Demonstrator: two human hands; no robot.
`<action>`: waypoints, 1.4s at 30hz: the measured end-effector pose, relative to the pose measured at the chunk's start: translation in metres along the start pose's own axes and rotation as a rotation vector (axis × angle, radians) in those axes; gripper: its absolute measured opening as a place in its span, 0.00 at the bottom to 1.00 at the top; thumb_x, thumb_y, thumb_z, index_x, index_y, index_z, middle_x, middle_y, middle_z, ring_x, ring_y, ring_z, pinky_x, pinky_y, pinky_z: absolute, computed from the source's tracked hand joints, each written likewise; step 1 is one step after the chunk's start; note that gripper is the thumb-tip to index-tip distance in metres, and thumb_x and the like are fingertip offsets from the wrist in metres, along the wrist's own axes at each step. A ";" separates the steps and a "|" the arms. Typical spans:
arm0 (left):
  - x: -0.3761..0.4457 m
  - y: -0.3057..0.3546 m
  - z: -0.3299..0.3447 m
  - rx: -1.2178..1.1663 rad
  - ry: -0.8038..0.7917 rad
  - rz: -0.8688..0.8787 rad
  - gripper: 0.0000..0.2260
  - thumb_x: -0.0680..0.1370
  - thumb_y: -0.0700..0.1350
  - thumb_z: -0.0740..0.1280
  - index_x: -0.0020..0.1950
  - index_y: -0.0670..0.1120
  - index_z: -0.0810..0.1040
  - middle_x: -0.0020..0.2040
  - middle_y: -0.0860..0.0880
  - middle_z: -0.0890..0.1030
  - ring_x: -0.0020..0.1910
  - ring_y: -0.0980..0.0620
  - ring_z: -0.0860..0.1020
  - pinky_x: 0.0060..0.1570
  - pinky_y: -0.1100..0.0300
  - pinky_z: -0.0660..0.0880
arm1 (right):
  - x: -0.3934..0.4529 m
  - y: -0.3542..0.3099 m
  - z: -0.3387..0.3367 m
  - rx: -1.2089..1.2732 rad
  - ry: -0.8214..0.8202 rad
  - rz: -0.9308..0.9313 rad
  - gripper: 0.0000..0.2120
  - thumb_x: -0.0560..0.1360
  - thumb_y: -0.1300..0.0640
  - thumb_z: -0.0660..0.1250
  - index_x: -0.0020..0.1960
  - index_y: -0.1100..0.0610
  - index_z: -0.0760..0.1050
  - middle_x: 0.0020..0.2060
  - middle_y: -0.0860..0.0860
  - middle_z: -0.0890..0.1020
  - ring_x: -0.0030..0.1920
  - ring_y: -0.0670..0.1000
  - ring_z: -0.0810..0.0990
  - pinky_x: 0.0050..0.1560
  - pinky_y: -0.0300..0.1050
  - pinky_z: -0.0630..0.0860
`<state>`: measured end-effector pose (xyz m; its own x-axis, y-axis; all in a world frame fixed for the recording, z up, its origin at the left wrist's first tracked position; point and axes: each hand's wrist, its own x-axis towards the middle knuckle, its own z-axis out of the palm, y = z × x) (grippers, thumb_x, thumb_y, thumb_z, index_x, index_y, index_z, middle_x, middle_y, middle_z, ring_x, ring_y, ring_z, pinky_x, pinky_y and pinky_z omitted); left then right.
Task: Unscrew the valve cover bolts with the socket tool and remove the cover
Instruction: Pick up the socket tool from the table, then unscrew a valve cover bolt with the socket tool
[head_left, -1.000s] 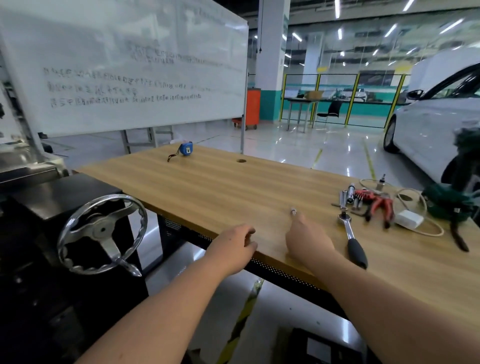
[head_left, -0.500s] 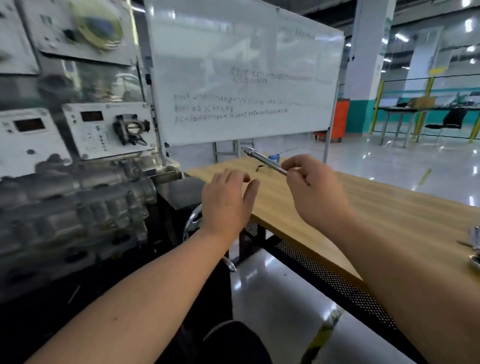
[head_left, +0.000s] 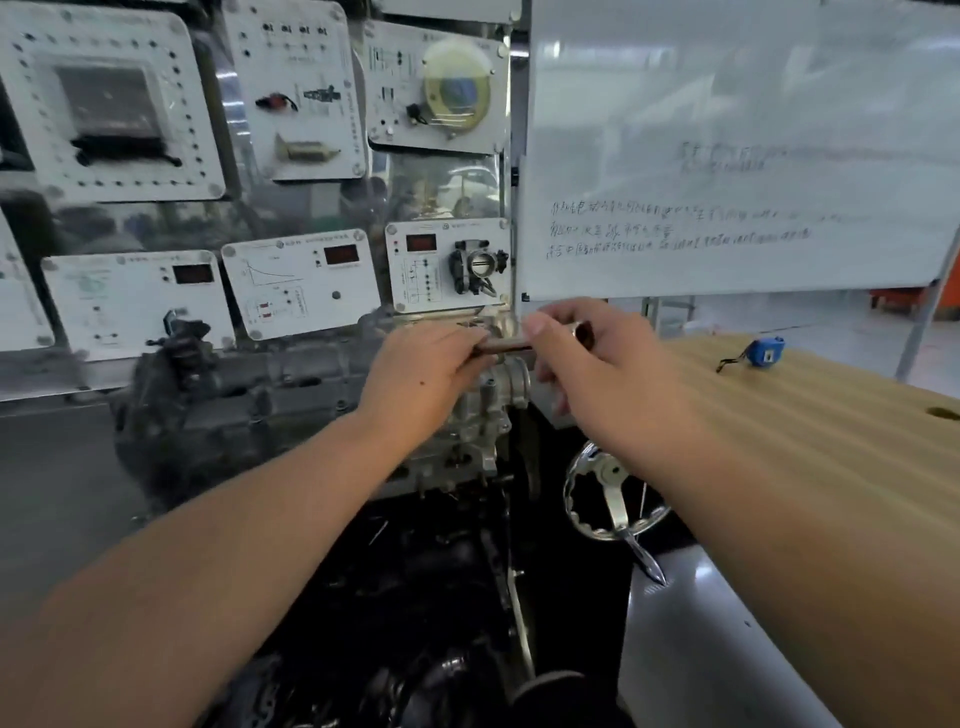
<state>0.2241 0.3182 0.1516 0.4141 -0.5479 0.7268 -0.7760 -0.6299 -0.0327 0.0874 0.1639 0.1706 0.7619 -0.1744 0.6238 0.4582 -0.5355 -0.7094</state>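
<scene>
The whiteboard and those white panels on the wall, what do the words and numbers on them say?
None can be read.
Whiteboard: handwritten lines, too blurred.
White panels: small print and diagrams, too small.
Red displays: digits blurred.
Blue tape measure: no legible label.

— Where do we see the socket tool (head_left: 506, 345)?
— A slim, dark metal bar lying level, above the engine's bolted cover (head_left: 291, 379).
— And that cover?
— Grey cast metal, blurred, seated on the engine.
</scene>
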 end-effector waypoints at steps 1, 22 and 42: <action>0.001 -0.002 -0.004 -0.022 -0.016 0.027 0.14 0.83 0.53 0.63 0.55 0.47 0.84 0.44 0.54 0.83 0.42 0.52 0.78 0.46 0.53 0.74 | 0.006 -0.004 0.006 0.078 0.026 0.003 0.17 0.75 0.36 0.63 0.46 0.49 0.78 0.31 0.54 0.78 0.31 0.51 0.77 0.36 0.63 0.78; 0.050 -0.021 0.019 -0.285 -0.256 -0.100 0.20 0.86 0.52 0.61 0.33 0.55 0.68 0.28 0.56 0.71 0.30 0.68 0.74 0.32 0.73 0.67 | 0.124 0.006 0.043 0.738 0.007 0.216 0.24 0.85 0.40 0.52 0.35 0.52 0.63 0.25 0.46 0.64 0.27 0.48 0.61 0.36 0.47 0.60; 0.072 -0.079 0.020 -0.289 -0.258 -0.216 0.17 0.86 0.53 0.60 0.43 0.46 0.77 0.35 0.50 0.78 0.33 0.56 0.74 0.35 0.67 0.69 | 0.196 0.013 0.078 0.845 -0.069 0.310 0.23 0.84 0.42 0.56 0.32 0.51 0.65 0.24 0.47 0.64 0.25 0.48 0.61 0.31 0.45 0.62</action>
<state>0.3250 0.3171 0.1928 0.6579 -0.5635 0.4997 -0.7448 -0.5850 0.3210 0.2781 0.1870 0.2578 0.9207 -0.1452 0.3624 0.3902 0.3179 -0.8641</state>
